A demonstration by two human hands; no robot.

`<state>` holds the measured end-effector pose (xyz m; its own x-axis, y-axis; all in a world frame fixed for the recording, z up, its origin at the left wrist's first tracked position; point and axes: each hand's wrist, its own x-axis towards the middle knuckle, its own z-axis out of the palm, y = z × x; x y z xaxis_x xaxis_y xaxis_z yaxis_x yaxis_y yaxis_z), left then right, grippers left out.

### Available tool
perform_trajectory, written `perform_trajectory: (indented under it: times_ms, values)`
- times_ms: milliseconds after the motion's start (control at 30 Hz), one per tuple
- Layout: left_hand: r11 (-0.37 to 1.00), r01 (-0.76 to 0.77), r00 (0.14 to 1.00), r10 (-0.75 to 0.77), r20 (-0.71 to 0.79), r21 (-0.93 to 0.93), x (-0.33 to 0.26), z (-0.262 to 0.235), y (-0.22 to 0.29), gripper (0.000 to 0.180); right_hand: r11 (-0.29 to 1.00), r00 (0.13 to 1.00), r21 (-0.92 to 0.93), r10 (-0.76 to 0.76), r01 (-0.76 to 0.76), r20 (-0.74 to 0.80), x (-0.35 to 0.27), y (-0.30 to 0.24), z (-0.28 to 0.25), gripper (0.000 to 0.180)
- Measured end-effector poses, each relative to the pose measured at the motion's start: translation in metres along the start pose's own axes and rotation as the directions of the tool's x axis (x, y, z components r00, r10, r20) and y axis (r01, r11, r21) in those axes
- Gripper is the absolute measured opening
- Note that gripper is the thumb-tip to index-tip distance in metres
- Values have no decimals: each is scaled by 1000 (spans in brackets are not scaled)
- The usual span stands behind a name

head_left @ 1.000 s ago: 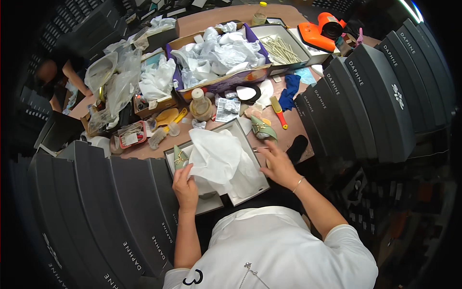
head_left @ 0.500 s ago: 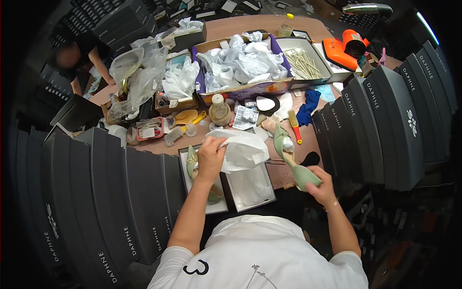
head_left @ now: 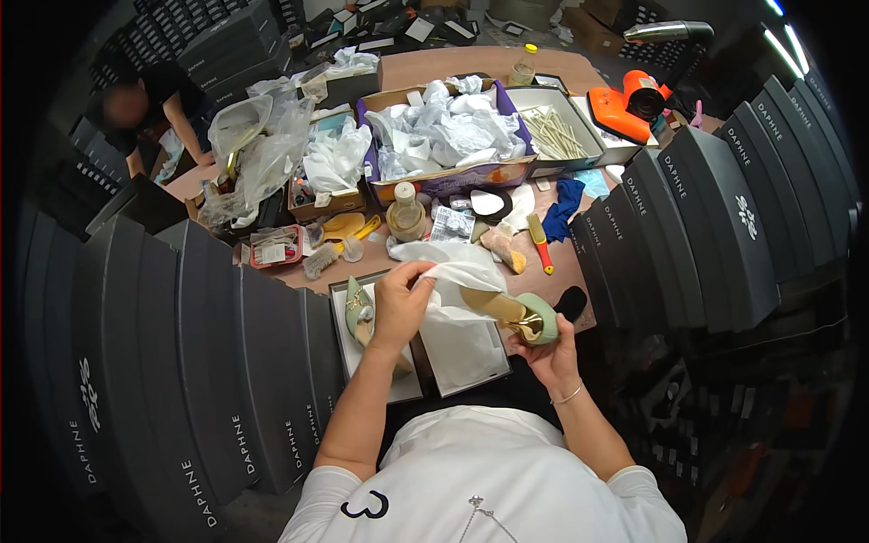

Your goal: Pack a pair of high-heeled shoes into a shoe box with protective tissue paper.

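A white tissue-paper bag (head_left: 453, 267) is pinched between the thumb and fingers of my left hand (head_left: 403, 303). My right hand (head_left: 549, 357) grips a light green heeled shoe (head_left: 540, 319) by its heel end, sole turned up. The shoe's toe end lies against or inside the opening of the paper; which one, I cannot tell. Below both hands, the open shoe box (head_left: 466, 362) has white paper lining one half. In its left half rests the matching green shoe (head_left: 358, 308), partly covered by my left forearm.
Stacks of dark grey shoe boxes rise on the left (head_left: 208, 353) and right (head_left: 679, 226). Across the table stand a purple carton (head_left: 453, 181) of crumpled paper, a glass jar (head_left: 406, 214), a red-handled brush (head_left: 540, 244) and an orange tool (head_left: 620, 116). Another person (head_left: 149, 118) sits far left.
My right hand has brought the shoe leftward to the paper and turned it over, sole up. My left hand keeps its pinch on the paper bag.
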<state>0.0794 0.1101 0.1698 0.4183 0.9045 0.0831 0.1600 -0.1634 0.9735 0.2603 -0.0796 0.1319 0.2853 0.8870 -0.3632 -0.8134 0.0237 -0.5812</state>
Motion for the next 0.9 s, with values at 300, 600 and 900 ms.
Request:
perform_trajectory:
  times_ms: [300, 600, 900]
  values:
    - [996, -68, 989, 61, 134, 50, -6, 26, 8, 18, 948, 994, 299, 105, -107, 24, -14, 1, -10, 57]
    - [840, -537, 830, 509, 229, 80, -41, 68, 29, 32, 904, 984, -390, -164, 178, 71, -4, 20, 12, 35]
    - [821, -571, 772, 544, 330, -16, -44, 93, 4, 39, 867, 952, -415, -307, 277, -5, -1, 11, -9, 31]
